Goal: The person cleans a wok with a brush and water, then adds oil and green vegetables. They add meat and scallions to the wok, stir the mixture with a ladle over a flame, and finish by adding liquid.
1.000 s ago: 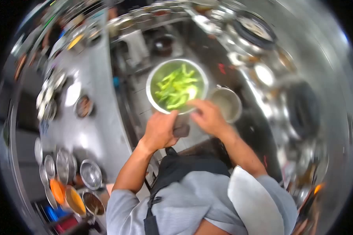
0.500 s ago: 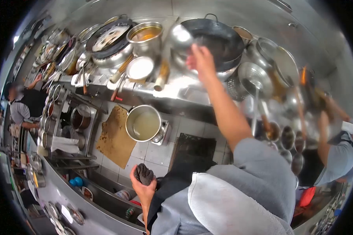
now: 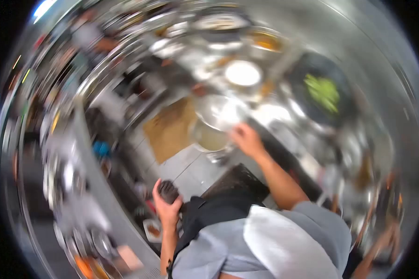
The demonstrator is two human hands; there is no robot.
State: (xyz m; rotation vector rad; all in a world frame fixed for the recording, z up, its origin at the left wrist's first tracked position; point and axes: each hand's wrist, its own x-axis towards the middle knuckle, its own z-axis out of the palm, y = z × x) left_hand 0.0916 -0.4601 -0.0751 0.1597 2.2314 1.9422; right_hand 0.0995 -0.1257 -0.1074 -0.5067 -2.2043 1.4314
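Observation:
My left hand (image 3: 166,204) is wrapped round a dark, ridged, bundled cloth (image 3: 168,191), low in front of my body. My right hand (image 3: 246,138) is closed on the edge of a shiny metal bowl (image 3: 219,110), which is blurred by motion. Beneath the bowl stands a pot of pale liquid (image 3: 210,138), partly covered by it in this view. Green vegetable pieces (image 3: 322,93) lie in the dark wok (image 3: 307,69) at the upper right.
A brown mat (image 3: 169,128) lies on the tiled floor. On the stove side are a white bowl (image 3: 243,73), a container of orange liquid (image 3: 265,42) and another wok (image 3: 220,21). A co-worker (image 3: 89,35) stands at upper left; a co-worker's arm (image 3: 377,246) shows at lower right.
The view has swung round. My right hand has moved from the wok to above the pot, with the metal bowl now in it. Green pieces now show in the wok. My left hand keeps the cloth.

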